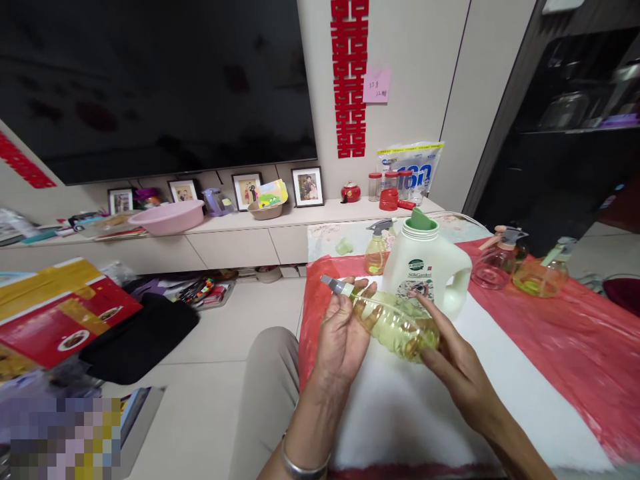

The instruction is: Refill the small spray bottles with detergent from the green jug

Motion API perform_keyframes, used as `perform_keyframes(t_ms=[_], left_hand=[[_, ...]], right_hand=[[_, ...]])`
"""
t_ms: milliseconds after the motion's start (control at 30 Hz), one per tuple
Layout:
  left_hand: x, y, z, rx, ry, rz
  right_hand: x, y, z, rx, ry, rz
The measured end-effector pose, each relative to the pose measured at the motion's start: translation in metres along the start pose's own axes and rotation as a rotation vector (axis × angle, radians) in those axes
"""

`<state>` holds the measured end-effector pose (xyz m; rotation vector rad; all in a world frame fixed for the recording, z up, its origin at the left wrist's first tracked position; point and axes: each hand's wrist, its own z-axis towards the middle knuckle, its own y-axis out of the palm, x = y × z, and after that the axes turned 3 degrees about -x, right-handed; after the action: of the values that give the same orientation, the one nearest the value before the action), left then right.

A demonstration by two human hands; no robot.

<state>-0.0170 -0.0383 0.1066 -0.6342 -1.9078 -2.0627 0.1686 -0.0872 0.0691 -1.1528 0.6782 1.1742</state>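
Note:
A clear bottle of yellow liquid (395, 327) lies tilted between my two hands, its grey cap at the upper left. The fingers of my left hand (345, 333) wrap round its neck end. My right hand (457, 367) grips the wider base end, with the thumb below and fingers above. Right behind the bottle stands a large pale green jug (413, 257) with a green piece (423, 220) in its open mouth. A spray bottle with yellow liquid (375, 257) is left of the jug.
A pink spray bottle (493, 267) and an orange-green one (543, 277) stand at the right on the red cover (575, 360). White cloth (500, 400) lies under my hands. Behind are a cabinet (235, 247) with picture frames and a pink basin (170, 217); a red box (70, 320) is at left.

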Motion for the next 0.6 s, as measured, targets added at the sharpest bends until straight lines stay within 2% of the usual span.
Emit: perform_keyframes(t_ms=[67, 133, 200, 300, 367, 433, 600], left_hand=[[0.001, -0.001, 0.0, -0.005, 0.002, 0.004], [0.002, -0.003, 0.001, -0.003, 0.014, 0.017], [0.002, -0.006, 0.002, 0.009, 0.028, 0.033], [0.002, -0.008, 0.003, 0.025, 0.043, 0.041], [0.002, -0.007, 0.003, 0.021, 0.04, 0.038], [0.002, -0.006, 0.002, 0.01, 0.034, 0.026], [0.005, -0.006, 0.001, -0.013, 0.041, 0.026]], right_hand=[[0.0, 0.001, 0.0, -0.049, 0.114, 0.17], [-0.001, 0.002, 0.0, -0.07, 0.135, 0.196], [-0.001, 0.004, 0.001, -0.043, 0.073, 0.07], [0.0, 0.006, 0.001, 0.064, -0.06, -0.211], [0.002, 0.007, 0.001, 0.085, -0.105, -0.267], [0.004, 0.009, -0.001, 0.058, -0.095, -0.141], [0.004, 0.016, -0.001, -0.048, 0.052, 0.278]])
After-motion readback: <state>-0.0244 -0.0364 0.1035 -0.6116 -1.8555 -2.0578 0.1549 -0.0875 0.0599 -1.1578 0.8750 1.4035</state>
